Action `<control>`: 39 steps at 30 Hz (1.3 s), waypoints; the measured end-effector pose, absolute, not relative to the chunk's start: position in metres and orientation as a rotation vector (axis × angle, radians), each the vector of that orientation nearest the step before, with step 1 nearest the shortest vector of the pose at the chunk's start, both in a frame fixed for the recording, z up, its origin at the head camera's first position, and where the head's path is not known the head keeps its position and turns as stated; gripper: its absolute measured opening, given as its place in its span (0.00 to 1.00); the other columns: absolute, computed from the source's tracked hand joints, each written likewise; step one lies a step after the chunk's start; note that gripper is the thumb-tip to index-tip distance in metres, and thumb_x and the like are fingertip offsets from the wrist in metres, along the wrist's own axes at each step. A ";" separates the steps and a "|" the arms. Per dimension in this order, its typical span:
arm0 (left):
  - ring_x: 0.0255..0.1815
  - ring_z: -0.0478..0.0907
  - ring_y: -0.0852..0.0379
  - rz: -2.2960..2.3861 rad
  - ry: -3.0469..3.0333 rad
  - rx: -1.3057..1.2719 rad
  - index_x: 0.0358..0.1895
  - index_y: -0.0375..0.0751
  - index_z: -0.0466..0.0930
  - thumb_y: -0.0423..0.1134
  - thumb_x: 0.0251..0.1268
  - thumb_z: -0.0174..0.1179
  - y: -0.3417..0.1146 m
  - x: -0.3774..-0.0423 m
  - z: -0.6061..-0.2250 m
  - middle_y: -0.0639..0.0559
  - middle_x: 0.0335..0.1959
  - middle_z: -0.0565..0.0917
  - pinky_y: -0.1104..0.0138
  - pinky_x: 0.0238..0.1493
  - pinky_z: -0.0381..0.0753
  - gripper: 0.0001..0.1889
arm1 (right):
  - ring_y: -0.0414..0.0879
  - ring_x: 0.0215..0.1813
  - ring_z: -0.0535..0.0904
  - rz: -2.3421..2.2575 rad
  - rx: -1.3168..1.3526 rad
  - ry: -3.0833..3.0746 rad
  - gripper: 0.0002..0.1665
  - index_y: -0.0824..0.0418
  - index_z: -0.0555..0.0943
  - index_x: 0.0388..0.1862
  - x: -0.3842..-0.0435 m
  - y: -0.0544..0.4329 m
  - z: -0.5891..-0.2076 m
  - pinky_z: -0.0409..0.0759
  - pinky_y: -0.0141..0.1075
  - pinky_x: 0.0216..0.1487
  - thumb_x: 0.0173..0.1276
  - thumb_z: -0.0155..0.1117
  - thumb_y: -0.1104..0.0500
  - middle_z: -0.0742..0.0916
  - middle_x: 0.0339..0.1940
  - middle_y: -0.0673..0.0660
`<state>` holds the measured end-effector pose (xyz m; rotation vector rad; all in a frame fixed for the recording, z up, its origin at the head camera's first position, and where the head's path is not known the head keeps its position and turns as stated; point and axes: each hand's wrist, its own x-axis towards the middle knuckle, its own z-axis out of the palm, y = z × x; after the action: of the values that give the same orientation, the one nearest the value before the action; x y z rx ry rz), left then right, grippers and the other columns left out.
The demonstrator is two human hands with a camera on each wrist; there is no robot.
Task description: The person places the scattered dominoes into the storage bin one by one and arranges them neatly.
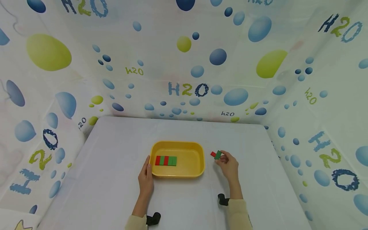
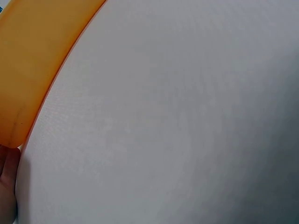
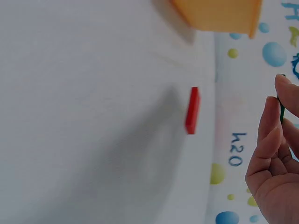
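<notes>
A yellow tray (image 1: 184,174) stands on the white table, with several flat red and green blocks (image 1: 165,160) side by side in its left half. At the tray's left wall rests my left hand (image 1: 146,182), its fingers laid along the outside. In the left wrist view, a bit of that hand (image 2: 7,186) shows against the tray's corner. My right hand (image 1: 229,166), to the right of the tray, pinches a green block (image 1: 218,155) between thumb and fingertips. Just beyond it a red block (image 1: 213,154) lies on the table; the right wrist view shows this red block (image 3: 192,111) apart from the fingers.
White cloth covers the table (image 1: 178,204). Behind and at both sides hang white curtains (image 1: 161,64) printed with blue and green dots and lettering. A black wrist mount (image 1: 153,218) sits by the left sleeve, another mount (image 1: 223,200) by the right.
</notes>
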<state>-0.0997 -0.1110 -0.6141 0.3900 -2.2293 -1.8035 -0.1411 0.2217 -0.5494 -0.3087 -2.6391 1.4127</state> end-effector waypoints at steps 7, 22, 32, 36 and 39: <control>0.77 0.59 0.51 -1.808 -2.234 0.393 0.74 0.52 0.63 0.46 0.80 0.41 -0.112 -0.100 -0.614 0.52 0.75 0.65 0.92 0.62 0.53 0.23 | 0.47 0.37 0.82 1.455 -0.164 -2.542 0.30 0.66 0.80 0.58 -0.148 0.207 -0.529 0.79 0.19 0.37 0.54 0.76 0.67 0.86 0.37 0.62; 0.77 0.59 0.53 -1.805 -2.244 0.400 0.75 0.54 0.62 0.48 0.80 0.40 -0.109 -0.098 -0.612 0.55 0.75 0.65 0.92 0.62 0.53 0.24 | 0.49 0.36 0.81 1.558 0.010 -2.528 0.29 0.63 0.81 0.57 -0.153 0.164 -0.510 0.76 0.20 0.35 0.53 0.76 0.68 0.84 0.36 0.61; 0.77 0.59 0.53 -1.805 -2.244 0.394 0.75 0.54 0.62 0.48 0.80 0.40 -0.108 -0.099 -0.612 0.55 0.75 0.65 0.92 0.62 0.52 0.24 | 0.46 0.36 0.83 1.529 0.118 -2.614 0.30 0.64 0.81 0.57 -0.163 0.138 -0.522 0.80 0.26 0.39 0.52 0.77 0.65 0.86 0.36 0.58; 0.77 0.59 0.53 -1.819 -2.238 0.395 0.75 0.54 0.62 0.48 0.81 0.40 -0.108 -0.099 -0.611 0.55 0.75 0.65 0.92 0.62 0.52 0.24 | 0.45 0.34 0.83 1.523 0.167 -2.648 0.29 0.66 0.81 0.55 -0.167 0.129 -0.531 0.84 0.30 0.39 0.52 0.77 0.65 0.85 0.35 0.59; 0.77 0.59 0.53 -1.821 -2.236 0.397 0.75 0.54 0.62 0.48 0.81 0.40 -0.108 -0.099 -0.611 0.55 0.75 0.65 0.92 0.62 0.53 0.24 | 0.45 0.34 0.83 1.549 0.185 -2.670 0.28 0.66 0.82 0.54 -0.169 0.124 -0.536 0.84 0.31 0.38 0.52 0.77 0.66 0.85 0.35 0.59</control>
<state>-0.0986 -0.1075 -0.6113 0.3971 -2.2361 -1.8210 -0.1688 0.1239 -0.5359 0.1850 -2.6704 1.5492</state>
